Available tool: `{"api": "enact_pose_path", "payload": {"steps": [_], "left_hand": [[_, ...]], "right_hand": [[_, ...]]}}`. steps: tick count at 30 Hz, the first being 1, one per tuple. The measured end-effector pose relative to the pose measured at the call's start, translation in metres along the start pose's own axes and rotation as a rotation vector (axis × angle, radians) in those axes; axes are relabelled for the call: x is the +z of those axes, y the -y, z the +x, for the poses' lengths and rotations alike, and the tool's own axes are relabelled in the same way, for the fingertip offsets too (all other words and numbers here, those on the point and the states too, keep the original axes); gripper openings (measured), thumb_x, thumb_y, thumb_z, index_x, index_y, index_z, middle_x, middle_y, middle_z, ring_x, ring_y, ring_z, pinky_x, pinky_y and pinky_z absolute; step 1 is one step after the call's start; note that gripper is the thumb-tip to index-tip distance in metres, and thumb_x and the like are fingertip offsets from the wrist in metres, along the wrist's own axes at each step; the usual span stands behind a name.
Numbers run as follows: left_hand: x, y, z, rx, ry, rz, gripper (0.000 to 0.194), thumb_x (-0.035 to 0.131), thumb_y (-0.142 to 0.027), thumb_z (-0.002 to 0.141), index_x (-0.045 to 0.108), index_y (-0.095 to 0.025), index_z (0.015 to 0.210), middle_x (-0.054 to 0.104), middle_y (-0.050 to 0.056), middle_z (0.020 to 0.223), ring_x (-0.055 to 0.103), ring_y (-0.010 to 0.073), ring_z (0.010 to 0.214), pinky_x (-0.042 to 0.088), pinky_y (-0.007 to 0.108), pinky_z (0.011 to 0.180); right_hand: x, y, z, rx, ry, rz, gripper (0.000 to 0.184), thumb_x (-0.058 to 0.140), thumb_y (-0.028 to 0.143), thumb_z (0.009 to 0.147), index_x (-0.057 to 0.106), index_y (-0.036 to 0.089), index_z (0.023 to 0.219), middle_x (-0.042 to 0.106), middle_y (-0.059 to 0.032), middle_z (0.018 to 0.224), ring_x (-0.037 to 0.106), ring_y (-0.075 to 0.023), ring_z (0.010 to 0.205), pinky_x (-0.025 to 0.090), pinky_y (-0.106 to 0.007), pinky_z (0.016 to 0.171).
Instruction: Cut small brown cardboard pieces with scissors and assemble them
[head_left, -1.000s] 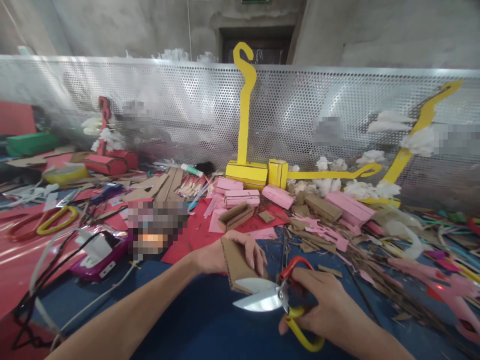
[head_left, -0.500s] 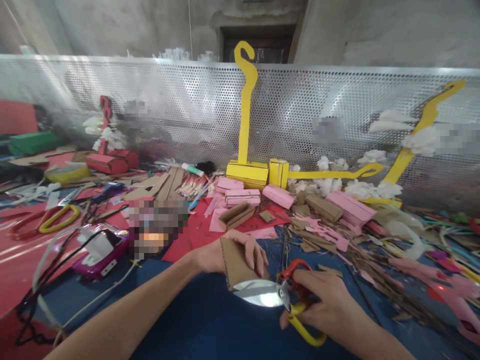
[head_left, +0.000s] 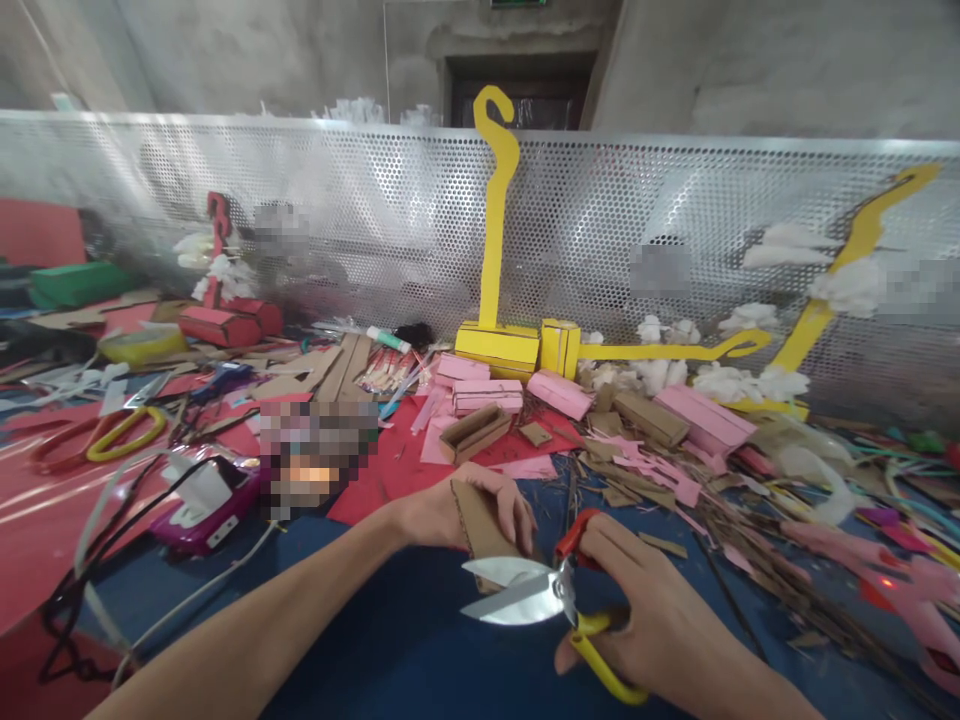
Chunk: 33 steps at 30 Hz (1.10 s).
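My left hand [head_left: 504, 503] is closed around a piece of brown cardboard [head_left: 480, 520], its fingers wrapped over the right side. In my right hand [head_left: 637, 590] is a pair of scissors [head_left: 536, 590] with one red and one yellow handle. The scissor blades are apart and point left, by the lower end of the cardboard; the upper blade overlaps it. Beyond my left hand lies an open brown cardboard box [head_left: 474, 435] on red sheet material [head_left: 397, 450]. Small pink boxes [head_left: 487, 396] sit just behind it.
Yellow hook-shaped pieces [head_left: 495, 230] stand against a perforated metal panel [head_left: 375, 220]. A purple power strip [head_left: 202, 520] with cords lies left, near other scissors [head_left: 135, 432]. A pink glue gun [head_left: 885, 575] and cardboard scraps [head_left: 787, 560] are at the right.
The scissor blades have gone from nearly together to spread apart, and my right hand's grip has widened. The cardboard in my left hand has turned slightly and looks narrower.
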<state>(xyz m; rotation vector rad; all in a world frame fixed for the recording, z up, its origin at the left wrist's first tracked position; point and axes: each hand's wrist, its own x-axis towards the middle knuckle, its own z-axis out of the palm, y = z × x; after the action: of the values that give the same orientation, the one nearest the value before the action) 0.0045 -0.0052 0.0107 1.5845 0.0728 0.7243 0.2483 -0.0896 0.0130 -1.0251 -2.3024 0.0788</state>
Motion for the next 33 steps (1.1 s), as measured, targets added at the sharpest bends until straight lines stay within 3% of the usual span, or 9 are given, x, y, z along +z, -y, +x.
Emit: {"api": "enact_pose_path", "payload": {"steps": [6,20,25,29,33], "left_hand": [[0.006,-0.004,0.001,0.003,0.015,-0.025,0.050,0.084,-0.062,0.068,0.065,-0.016,0.073,0.072,0.015,0.082,0.066,0.0297,0.093,0.049,0.047,0.095],[0.000,0.007,0.001,0.029,-0.010,-0.068,0.047,0.089,-0.055,0.068,0.066,-0.014,0.073,0.074,0.014,0.084,0.068,0.0268,0.094,0.049,0.047,0.099],[-0.001,0.013,-0.002,-0.076,-0.207,-0.089,0.038,0.094,-0.036,0.066,0.068,-0.012,0.081,0.075,0.012,0.093,0.071,0.0208,0.086,0.055,0.033,0.082],[-0.001,0.017,-0.003,-0.041,-0.379,-0.068,0.024,0.085,-0.025,0.080,0.073,-0.016,0.098,0.076,0.008,0.103,0.071,0.0191,0.101,0.054,0.031,0.093],[0.001,0.018,-0.003,0.002,-0.550,-0.153,0.055,0.087,-0.022,0.077,0.065,-0.021,0.128,0.073,0.011,0.126,0.067,0.0252,0.117,0.054,0.039,0.099]], "right_hand": [[0.007,-0.002,-0.004,-0.063,-0.001,0.052,0.052,0.097,0.044,0.058,0.058,0.023,0.085,0.061,0.0010,0.080,0.060,-0.0181,0.070,0.050,-0.027,0.060],[0.013,-0.009,-0.003,-0.038,-0.060,0.146,0.043,0.094,0.044,0.067,0.058,0.022,0.075,0.059,0.0030,0.073,0.057,-0.0136,0.062,0.048,-0.022,0.057],[0.001,-0.019,0.002,0.167,-0.163,0.052,0.045,0.084,0.048,0.077,0.047,0.024,0.071,0.051,0.0048,0.067,0.048,-0.0136,0.057,0.040,-0.023,0.050],[-0.014,-0.034,0.002,0.287,-0.217,-0.001,0.034,0.074,0.049,0.084,0.051,0.024,0.090,0.059,0.0003,0.081,0.055,-0.0189,0.068,0.046,-0.027,0.057],[-0.019,-0.041,-0.003,0.308,-0.201,-0.070,0.030,0.071,0.042,0.086,0.051,0.024,0.100,0.062,-0.0030,0.090,0.059,-0.0218,0.076,0.049,-0.030,0.065]]}}
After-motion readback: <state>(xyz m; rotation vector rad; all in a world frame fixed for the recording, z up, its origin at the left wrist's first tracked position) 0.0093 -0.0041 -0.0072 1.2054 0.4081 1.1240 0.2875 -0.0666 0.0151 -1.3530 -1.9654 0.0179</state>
